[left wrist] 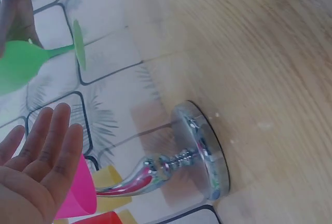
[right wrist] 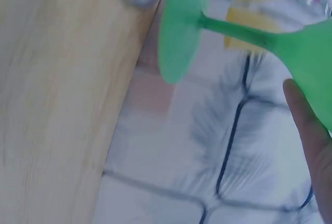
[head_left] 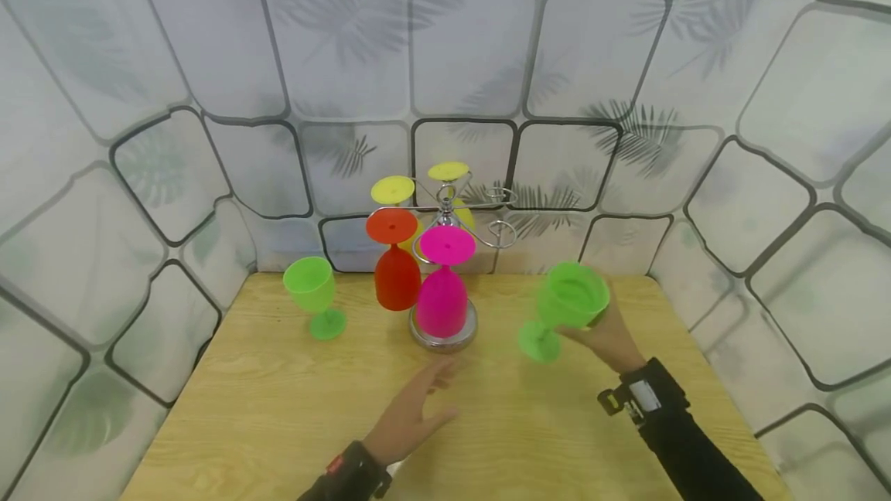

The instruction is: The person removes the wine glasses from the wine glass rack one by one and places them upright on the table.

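My right hand grips the bowl of a green plastic goblet, which is tilted and held up off the table right of a chrome stemware rack. In the right wrist view, a finger lies along its bowl. Over the table in front of the rack's base, my left hand is empty, fingers extended and thumb apart. A pink goblet, a red goblet and two yellow goblets hang upside down from the rack. Its right-hand loops hold nothing.
Another green goblet stands upright on the wooden table, left of the rack. Patterned cloth walls off the table's back and both sides.
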### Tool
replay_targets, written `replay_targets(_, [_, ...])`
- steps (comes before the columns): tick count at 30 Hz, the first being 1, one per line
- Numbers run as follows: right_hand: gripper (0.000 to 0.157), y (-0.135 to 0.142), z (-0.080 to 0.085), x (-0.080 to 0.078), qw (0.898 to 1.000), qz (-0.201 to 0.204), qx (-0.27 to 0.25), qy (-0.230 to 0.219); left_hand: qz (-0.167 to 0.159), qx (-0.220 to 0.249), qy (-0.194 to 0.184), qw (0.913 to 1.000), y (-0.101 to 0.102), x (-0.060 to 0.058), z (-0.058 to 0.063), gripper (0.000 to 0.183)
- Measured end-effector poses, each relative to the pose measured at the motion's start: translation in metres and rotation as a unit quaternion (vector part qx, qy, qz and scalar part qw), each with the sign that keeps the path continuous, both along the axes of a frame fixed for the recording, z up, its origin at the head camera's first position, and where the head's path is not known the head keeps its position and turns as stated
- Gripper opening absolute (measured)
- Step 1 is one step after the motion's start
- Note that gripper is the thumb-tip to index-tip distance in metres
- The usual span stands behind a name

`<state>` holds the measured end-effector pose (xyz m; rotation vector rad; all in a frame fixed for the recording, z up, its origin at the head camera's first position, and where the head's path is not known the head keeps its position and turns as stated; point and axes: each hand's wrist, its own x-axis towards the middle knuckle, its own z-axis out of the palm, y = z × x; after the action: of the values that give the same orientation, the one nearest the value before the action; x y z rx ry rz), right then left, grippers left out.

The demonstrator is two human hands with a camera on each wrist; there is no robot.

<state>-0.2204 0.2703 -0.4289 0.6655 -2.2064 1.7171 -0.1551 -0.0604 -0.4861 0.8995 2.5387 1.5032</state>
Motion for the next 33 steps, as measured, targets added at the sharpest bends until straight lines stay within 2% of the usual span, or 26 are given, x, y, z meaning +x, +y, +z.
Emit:
replay_targets(2, [0.098, 0.019, 0.002, -0.015, 0.999, -0.05, -0.01, 0.006, 0.008, -0.004, -0.004, 1.0, -0.002, 0.0, -0.002, 0.062])
replay_targets(4, [0.098, 0.036, -0.003, -0.032, 0.994, -0.104, -0.013, 0.001, 0.018, -0.013, -0.004, 0.9997, -0.003, 0.001, -0.003, 0.06])
replay_targets(7, [0.1, 0.056, -0.021, -0.055, 0.983, -0.185, 0.021, -0.013, 0.023, -0.021, -0.006, 0.9995, -0.005, 0.001, -0.004, 0.058])
replay_targets(11, [0.103, 0.07, -0.048, -0.079, 0.965, -0.25, 0.056, -0.05, 0.026, -0.03, -0.002, 0.9992, -0.007, 0.001, -0.005, 0.056])
replay_targets(16, [0.104, 0.076, -0.074, -0.098, 0.951, -0.295, 0.07, -0.069, 0.031, -0.029, 0.008, 0.9991, -0.009, 0.001, -0.007, 0.054])
replay_targets(21, [0.102, 0.08, -0.087, -0.103, 0.937, -0.329, 0.08, -0.086, 0.03, -0.034, 0.003, 0.999, -0.009, 0.0, -0.01, 0.055])
replay_targets(29, [0.101, 0.084, -0.097, -0.11, 0.928, -0.351, 0.066, -0.106, 0.03, -0.035, -0.013, 0.9988, -0.008, 0.0, -0.013, 0.055])
replay_targets(33, [0.101, 0.083, -0.097, -0.112, 0.929, -0.349, 0.061, -0.105, 0.032, -0.036, -0.012, 0.9988, -0.008, 0.0, -0.013, 0.055])
